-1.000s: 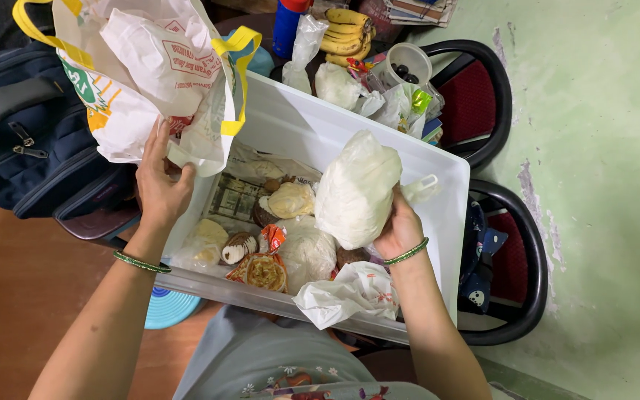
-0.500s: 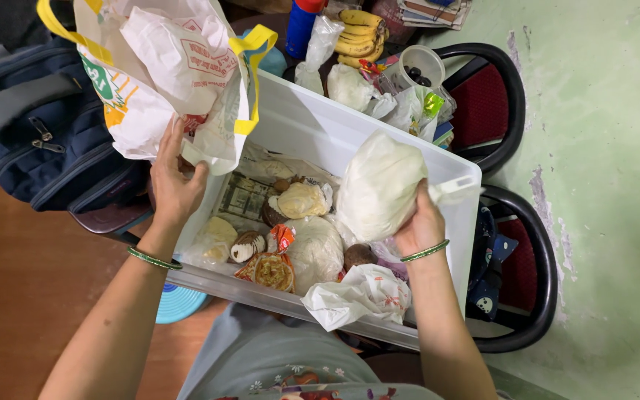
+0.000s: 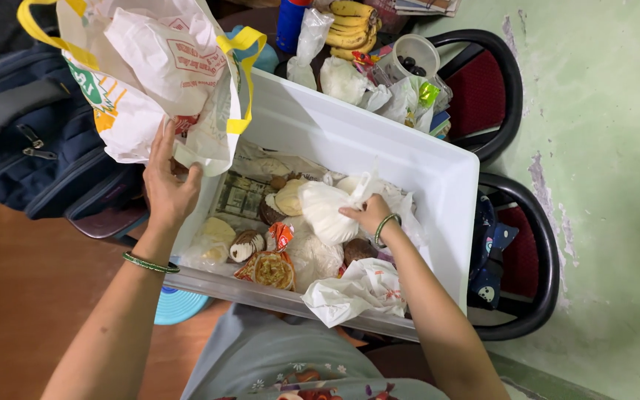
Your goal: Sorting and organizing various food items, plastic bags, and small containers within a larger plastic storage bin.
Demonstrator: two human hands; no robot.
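Note:
My left hand (image 3: 166, 185) grips the lower edge of a white cloth bag with yellow handles (image 3: 150, 74), held over the left rim of a white plastic bin (image 3: 379, 148). My right hand (image 3: 368, 215) is down inside the bin, closed on a white plastic bag of food (image 3: 327, 207) that rests among other wrapped items. Around it lie a round pale packet (image 3: 290, 196), a coconut piece (image 3: 242, 246), an orange snack packet (image 3: 264, 268) and a crumpled white bag (image 3: 353, 292) near the front rim.
A dark blue backpack (image 3: 31, 141) lies left of the bin. Behind the bin are bananas (image 3: 350, 22), a white cup (image 3: 412, 59) and several plastic bags. Black chairs with red seats (image 3: 498, 89) stand at the right by the green wall. A blue round object (image 3: 175, 304) lies on the floor.
My right hand has lowered the white plastic bag from above the bin's right rim down into the bin among the other items. My left hand still holds the cloth bag.

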